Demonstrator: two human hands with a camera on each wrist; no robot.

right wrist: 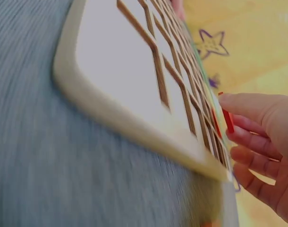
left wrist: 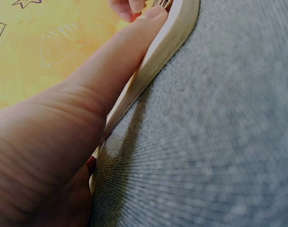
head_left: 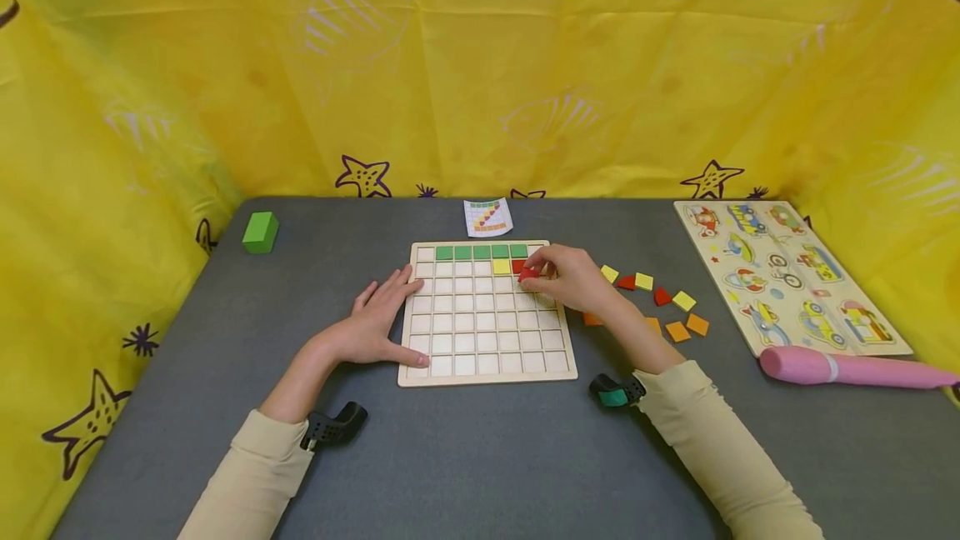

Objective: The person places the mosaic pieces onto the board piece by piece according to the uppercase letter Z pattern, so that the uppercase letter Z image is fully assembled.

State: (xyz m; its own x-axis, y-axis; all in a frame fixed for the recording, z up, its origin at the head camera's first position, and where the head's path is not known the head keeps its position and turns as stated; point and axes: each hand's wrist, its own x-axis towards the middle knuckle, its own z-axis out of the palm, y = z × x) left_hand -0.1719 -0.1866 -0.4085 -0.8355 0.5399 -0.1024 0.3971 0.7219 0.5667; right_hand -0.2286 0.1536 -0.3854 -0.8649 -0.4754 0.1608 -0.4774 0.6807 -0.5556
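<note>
A wooden grid board [head_left: 486, 379] lies on the grey table. My left hand [head_left: 371, 325] rests on its left edge with fingers spread, the thumb at the near left corner. Over the upper right cells, my right hand [head_left: 572, 277] pinches a red tile [right wrist: 227, 120] between thumb and fingers, tilted on edge in the right wrist view. Several green tiles [head_left: 482, 252] fill part of the top row. In the second row sit a yellow tile [head_left: 501, 267] and another red tile [head_left: 518, 266], the latter partly covered by the right fingers.
Loose yellow, red and orange tiles [head_left: 677, 332] lie right of the board, some behind the right forearm. A patterned paper card [head_left: 488, 218] lies beyond the board. A green block [head_left: 261, 232] is far left; a picture puzzle [head_left: 787, 273] and pink cylindrical object [head_left: 870, 370] lie right.
</note>
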